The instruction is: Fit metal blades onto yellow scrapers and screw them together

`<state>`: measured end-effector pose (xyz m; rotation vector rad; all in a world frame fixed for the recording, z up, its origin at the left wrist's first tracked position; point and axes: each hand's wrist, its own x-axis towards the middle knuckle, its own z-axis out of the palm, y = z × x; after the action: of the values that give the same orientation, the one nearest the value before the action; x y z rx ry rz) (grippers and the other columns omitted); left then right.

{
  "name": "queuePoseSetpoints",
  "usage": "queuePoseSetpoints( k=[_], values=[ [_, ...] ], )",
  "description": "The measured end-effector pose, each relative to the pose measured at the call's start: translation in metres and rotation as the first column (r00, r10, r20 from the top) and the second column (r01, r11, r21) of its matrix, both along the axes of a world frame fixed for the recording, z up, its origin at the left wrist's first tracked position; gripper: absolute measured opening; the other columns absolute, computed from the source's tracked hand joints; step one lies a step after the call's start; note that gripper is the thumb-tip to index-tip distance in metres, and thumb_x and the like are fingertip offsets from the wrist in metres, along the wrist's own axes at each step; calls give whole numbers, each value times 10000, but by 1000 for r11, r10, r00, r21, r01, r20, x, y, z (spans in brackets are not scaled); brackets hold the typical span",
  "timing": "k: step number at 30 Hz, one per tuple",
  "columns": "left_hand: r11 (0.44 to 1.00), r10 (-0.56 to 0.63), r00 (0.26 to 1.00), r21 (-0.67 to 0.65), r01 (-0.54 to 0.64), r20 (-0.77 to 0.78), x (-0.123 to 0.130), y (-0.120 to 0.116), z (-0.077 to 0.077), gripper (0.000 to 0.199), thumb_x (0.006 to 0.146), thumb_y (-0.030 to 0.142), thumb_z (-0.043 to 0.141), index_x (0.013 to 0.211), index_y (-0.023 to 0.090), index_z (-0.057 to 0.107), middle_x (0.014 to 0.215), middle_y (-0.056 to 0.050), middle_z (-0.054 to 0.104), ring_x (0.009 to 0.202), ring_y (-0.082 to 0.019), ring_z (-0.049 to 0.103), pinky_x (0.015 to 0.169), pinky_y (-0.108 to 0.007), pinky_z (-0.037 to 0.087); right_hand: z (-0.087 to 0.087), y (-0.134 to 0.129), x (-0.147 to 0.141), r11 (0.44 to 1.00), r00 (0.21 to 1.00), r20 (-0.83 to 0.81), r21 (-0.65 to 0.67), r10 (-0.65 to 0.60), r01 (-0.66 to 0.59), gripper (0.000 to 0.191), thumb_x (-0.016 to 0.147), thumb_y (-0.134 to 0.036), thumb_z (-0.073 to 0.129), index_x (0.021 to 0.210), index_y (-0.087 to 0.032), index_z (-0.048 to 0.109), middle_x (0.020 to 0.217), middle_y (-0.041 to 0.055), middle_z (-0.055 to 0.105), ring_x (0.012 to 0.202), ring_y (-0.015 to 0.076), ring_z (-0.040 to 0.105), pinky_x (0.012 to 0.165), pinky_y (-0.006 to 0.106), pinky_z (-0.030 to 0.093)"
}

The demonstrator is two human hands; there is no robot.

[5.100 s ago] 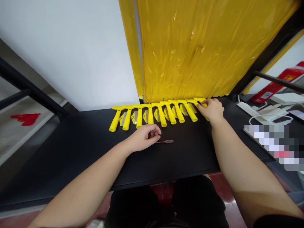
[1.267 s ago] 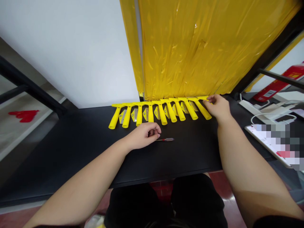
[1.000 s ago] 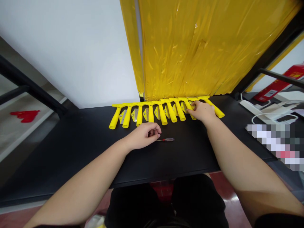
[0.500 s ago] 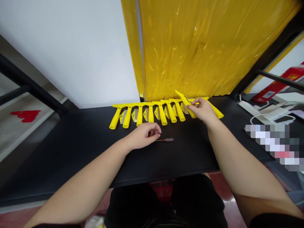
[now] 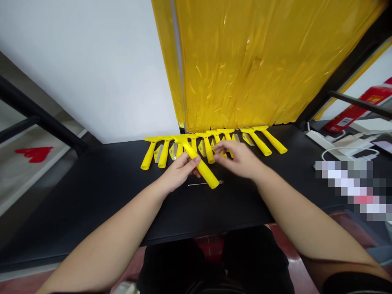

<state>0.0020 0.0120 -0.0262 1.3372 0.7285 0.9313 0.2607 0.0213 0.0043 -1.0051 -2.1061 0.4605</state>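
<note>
In the head view my left hand (image 5: 180,171) grips a yellow T-shaped plastic handle (image 5: 205,169) between thumb and fingers, tilted with its round tube end toward the lower right. My right hand (image 5: 234,157) hovers just right of it, fingers bent and apart, nothing visible in them. Behind both hands runs a row of similar yellow handles (image 5: 148,155), with small yellow pieces bearing metal plates and screws (image 5: 248,139) lying between them. A slim screwdriver (image 5: 197,184) lies on the black table, partly covered by the held handle.
The black tabletop (image 5: 92,196) ends at a front edge near my knees. At the right lie a white power strip (image 5: 326,145) with cables, and a red package (image 5: 357,108). Yellow wrapped sheeting (image 5: 245,61) and a white panel (image 5: 92,65) stand behind the table.
A yellow handle has left the right part of the row, leaving a gap, and is now in my left hand. My right hand has moved left and let go of it.
</note>
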Motion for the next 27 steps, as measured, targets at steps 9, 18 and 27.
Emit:
queuePoseSetpoints(
  k=[9, 18, 27],
  values=[
    [997, 75, 993, 1, -76, -88, -3, 4, 2, 386, 958, 558, 703, 970, 192, 582, 805, 9, 652, 657, -120, 638, 620, -268, 550, -42, 87, 139, 795, 602, 573, 158, -557, 585, 243, 949, -331, 602, 997, -259, 829, 1058, 91, 825, 1128, 349, 691, 1001, 501, 540],
    [998, 54, 993, 41, -50, -101, -4, 7, 1, 400, 941, 559, 733, 964, 185, 596, 807, 3, 674, 637, -116, 636, 587, -259, 534, -54, 73, 127, 868, 598, 657, 190, -459, 458, 290, 942, -267, 575, 1035, -215, 845, 1012, 123, 810, 1106, 344, 638, 1018, 479, 504],
    [998, 38, 995, 58, -33, -95, -4, 9, 1, 415, 923, 561, 757, 958, 184, 586, 779, 4, 681, 625, -118, 634, 553, -249, 508, -45, 1, 114, 893, 578, 699, 209, -422, 399, 273, 985, -280, 553, 953, -204, 814, 946, 113, 810, 968, 339, 659, 901, 458, 532]
  ],
)
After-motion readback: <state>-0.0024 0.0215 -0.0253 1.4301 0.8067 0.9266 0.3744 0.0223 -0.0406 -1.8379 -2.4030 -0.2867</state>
